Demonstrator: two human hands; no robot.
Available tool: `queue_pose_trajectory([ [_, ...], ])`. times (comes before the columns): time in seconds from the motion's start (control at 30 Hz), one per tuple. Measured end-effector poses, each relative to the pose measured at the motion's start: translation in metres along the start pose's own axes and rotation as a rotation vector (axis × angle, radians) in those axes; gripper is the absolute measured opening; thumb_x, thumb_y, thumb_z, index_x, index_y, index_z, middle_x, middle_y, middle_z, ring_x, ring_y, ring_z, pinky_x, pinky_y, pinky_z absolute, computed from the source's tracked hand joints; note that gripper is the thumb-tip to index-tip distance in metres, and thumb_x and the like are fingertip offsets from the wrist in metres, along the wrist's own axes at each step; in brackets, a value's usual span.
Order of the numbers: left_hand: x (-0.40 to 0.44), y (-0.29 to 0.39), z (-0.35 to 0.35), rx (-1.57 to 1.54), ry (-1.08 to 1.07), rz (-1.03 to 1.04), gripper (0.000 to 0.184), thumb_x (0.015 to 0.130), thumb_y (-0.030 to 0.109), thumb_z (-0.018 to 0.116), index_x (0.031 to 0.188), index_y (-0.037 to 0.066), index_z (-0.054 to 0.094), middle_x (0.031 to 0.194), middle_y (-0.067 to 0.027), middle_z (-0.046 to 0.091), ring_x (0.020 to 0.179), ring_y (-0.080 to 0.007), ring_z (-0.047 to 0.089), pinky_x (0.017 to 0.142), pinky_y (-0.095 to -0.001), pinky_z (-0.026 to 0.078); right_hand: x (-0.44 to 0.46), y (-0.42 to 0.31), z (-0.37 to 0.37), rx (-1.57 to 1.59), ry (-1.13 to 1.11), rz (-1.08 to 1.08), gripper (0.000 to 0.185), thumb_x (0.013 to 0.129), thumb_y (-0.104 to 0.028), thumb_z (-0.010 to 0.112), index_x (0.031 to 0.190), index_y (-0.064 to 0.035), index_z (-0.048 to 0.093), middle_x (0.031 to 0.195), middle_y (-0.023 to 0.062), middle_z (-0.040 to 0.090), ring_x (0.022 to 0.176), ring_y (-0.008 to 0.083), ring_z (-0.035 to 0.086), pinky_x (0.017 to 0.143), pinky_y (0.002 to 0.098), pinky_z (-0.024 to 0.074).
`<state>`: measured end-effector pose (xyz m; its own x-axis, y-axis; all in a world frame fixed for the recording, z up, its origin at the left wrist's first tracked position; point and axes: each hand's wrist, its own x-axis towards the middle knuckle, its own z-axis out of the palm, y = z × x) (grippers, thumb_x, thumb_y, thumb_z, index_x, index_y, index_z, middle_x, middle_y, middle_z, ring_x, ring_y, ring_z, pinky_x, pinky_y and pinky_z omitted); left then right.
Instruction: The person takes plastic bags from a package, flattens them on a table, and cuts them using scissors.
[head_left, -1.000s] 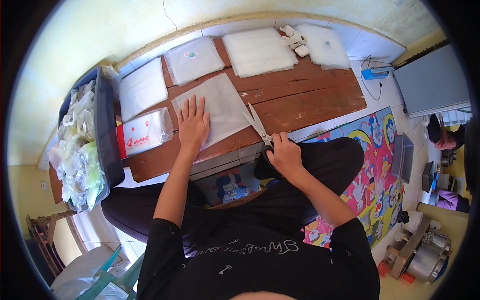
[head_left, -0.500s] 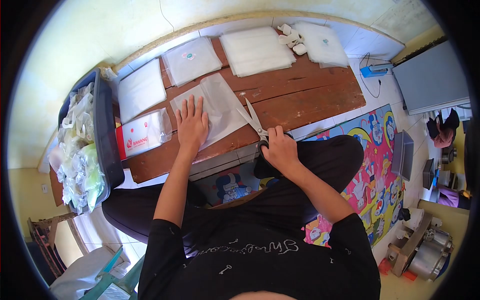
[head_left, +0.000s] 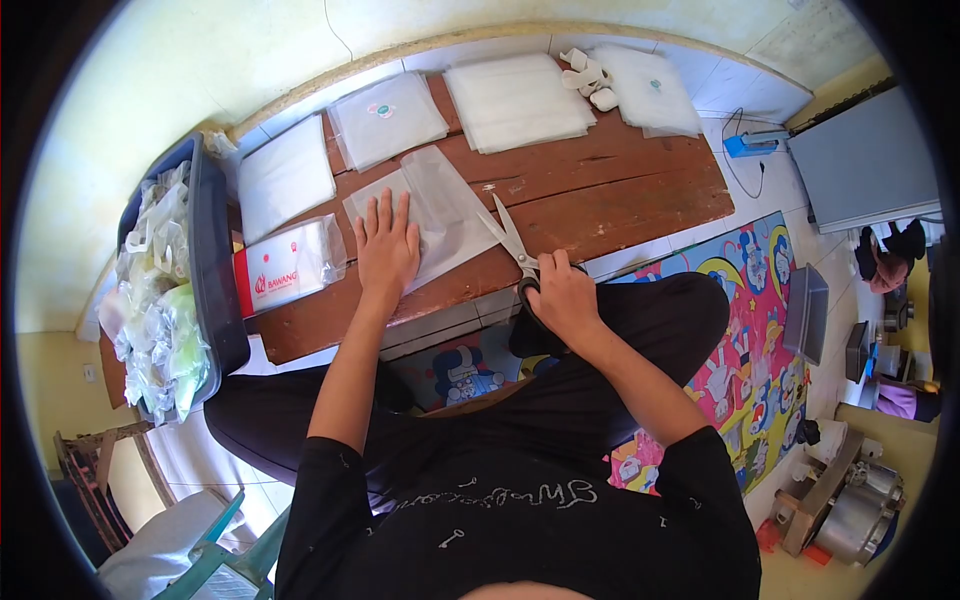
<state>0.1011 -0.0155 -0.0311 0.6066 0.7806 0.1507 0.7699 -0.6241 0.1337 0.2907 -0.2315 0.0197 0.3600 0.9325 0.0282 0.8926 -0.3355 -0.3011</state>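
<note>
- Left grip (head_left: 388,248): palm down, flat, fingers (head_left: 386,210) slightly parted, pointing forward.
- Right grip (head_left: 563,297): curled closed, back upward.
- Left forearm (head_left: 347,375): stretched forward, leaning slightly right.
- Right forearm (head_left: 643,383): angled inward from the elbow.
- Legs (head_left: 645,325): bent, splayed.

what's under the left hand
The left hand rests on a translucent plastic sheet, which lies on the brown wooden table and shows to the hand's right. The patch directly beneath the hand is covered, so anything else there cannot be seen.

pale yellow walls (head_left: 250,80), tiled skirting (head_left: 725,82), white tiled floor (head_left: 792,200), brown plank table (head_left: 630,190), cartoon-print mat (head_left: 740,370) at right, bright light (head_left: 210,455) lower left
</note>
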Motion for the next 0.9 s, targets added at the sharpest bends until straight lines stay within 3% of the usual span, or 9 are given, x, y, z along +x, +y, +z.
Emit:
queue_pose_trajectory([
  [0.9,0.000,0.000,0.001,-0.001,-0.011,-0.011,0.055,0.102,0.035,0.036,0.154,0.017,0.034,0.162,-0.0091,0.024,0.150,-0.0314,0.020,0.121,-0.0510,0.014,0.020,-0.016,-0.003,-0.081,-0.025,0.007,0.043,0.079,-0.033,0.075,0.096,-0.0005,0.053,0.095,0.0158,0.055,0.074,0.0329,0.068,0.062,0.0408,0.0564],
])
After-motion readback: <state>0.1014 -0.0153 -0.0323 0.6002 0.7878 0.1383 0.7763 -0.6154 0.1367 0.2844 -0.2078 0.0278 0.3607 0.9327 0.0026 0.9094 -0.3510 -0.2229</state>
